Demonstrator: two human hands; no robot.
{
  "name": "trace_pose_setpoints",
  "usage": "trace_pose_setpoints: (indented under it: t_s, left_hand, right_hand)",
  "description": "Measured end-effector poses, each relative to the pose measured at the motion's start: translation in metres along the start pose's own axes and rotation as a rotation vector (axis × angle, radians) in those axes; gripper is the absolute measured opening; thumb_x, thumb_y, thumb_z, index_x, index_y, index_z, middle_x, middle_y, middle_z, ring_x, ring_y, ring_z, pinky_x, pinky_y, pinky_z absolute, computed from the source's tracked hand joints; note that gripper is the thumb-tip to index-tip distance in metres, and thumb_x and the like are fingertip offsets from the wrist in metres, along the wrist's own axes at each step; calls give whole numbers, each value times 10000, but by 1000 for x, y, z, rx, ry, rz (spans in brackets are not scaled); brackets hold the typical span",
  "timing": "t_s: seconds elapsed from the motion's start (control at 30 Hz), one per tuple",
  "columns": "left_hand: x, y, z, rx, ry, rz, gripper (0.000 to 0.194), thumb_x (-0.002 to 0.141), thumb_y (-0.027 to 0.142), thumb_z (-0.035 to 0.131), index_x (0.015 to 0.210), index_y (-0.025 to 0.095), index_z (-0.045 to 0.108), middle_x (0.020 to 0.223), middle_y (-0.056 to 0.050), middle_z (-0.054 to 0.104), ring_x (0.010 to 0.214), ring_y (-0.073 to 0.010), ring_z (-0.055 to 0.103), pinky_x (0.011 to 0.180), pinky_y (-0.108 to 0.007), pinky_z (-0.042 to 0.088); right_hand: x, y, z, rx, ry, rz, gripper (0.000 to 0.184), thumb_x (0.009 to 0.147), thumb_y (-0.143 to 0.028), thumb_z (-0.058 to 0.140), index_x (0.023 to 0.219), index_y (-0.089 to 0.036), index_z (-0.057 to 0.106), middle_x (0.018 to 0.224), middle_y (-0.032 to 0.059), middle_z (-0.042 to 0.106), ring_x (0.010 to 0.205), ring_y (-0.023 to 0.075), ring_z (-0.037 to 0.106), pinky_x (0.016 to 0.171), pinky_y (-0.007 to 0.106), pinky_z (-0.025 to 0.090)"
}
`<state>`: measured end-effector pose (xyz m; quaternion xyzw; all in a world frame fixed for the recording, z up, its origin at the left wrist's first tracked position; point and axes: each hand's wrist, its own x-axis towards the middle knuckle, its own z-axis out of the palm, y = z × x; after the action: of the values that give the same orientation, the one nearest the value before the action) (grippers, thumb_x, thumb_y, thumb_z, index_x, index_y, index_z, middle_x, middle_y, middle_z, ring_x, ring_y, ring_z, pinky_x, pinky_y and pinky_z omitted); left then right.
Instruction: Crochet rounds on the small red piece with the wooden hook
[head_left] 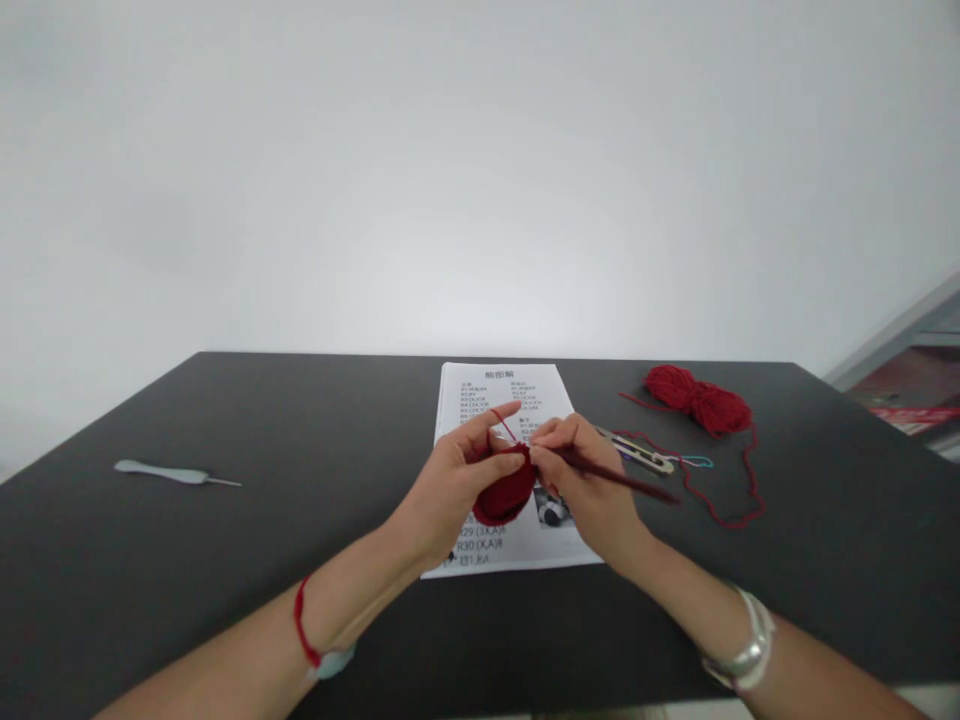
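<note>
Between thumb and fingers, my left hand (455,472) pinches a small dark red crochet piece (504,497). A strand of red yarn (504,424) runs over its raised index finger down to the piece. My right hand (581,480) grips a dark reddish-brown crochet hook (622,474) like a pen, its handle pointing out to the right. The hook's tip meets the upper edge of the crochet piece, though the stitch itself is too small to make out. Both hands are above a printed pattern sheet (487,395), covering part of its text and a small picture.
A tied skein of red yarn (697,400) lies at the right, its loose strand curling over the black table (315,420). Scissors (637,452) with a light blue cord lie beside my right hand. A grey-handled thin tool (169,473) rests far left. A white wall (480,180) stands behind.
</note>
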<state>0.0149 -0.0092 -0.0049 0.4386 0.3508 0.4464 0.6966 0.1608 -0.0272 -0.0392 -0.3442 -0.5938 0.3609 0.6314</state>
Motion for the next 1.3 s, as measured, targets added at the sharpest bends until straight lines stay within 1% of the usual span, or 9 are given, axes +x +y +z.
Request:
trace_pose_setpoints:
  t_s: [0.13,0.23,0.3,0.47,0.53,0.63,0.9,1.13,1.3]
  left_hand:
    - [0,0,3,-134,49,-100,549,593,119,816,1125,197,703,686,29,647,636,-90,567,651,-208,418]
    - [1,4,2,-198,23,-202,496,588,78,791,1069,177,722,716,-8,694,656,-110,609,670,-215,455]
    - [2,8,1,-214,10,-252,459,599,49,757,1042,163,727,741,-31,715,653,-116,625,675,-219,478]
    - [6,16,-7,-181,22,-240,419,637,15,694,1026,167,731,731,-25,708,577,-92,603,588,-186,473]
    - [7,18,-10,-162,8,-230,407,644,11,685,1018,166,734,711,-19,699,553,-84,592,566,-178,469]
    - [8,21,-13,-144,-24,-233,384,642,4,677,989,157,741,688,-15,689,539,-80,586,552,-172,466]
    - [11,26,-26,-82,-133,-307,412,616,17,699,1008,140,731,751,-44,716,556,-84,589,563,-180,467]
    - [14,29,-35,-57,-264,-367,410,571,48,739,977,110,741,713,-15,677,622,-98,577,621,-208,468]
    - [13,31,-36,-23,-290,-375,377,546,69,753,919,117,758,687,-2,640,610,-96,549,593,-213,434]
  right_hand:
    - [-6,10,-6,-596,-90,-497,169,867,-83,529,843,-247,561,779,22,589,678,162,550,591,287,450]
    - [-5,11,-11,-607,-155,-636,197,866,-72,538,907,-263,566,819,26,599,705,172,559,613,299,462]
    - [-2,9,-12,-439,-162,-556,188,873,-82,547,907,-266,559,836,11,593,705,153,562,608,280,467]
    - [5,0,-10,93,-81,-66,116,859,-188,633,820,-232,533,809,-19,554,541,89,487,461,223,405]
    - [7,-3,-10,215,-65,12,138,836,-218,666,796,-225,535,792,-29,549,499,74,467,431,216,390]
    - [9,-5,-12,266,-50,35,138,810,-210,694,773,-220,562,775,-33,558,494,68,467,423,209,385]
    - [16,-12,-23,279,-148,64,112,776,-186,732,759,-199,623,765,-14,589,482,64,479,421,212,366]
    - [18,-15,-29,379,-259,173,137,762,-166,752,736,-197,621,731,-27,597,481,58,477,426,199,349]
    - [18,-20,-29,439,-288,236,149,749,-153,761,713,-185,620,725,-23,619,472,51,488,422,190,332]
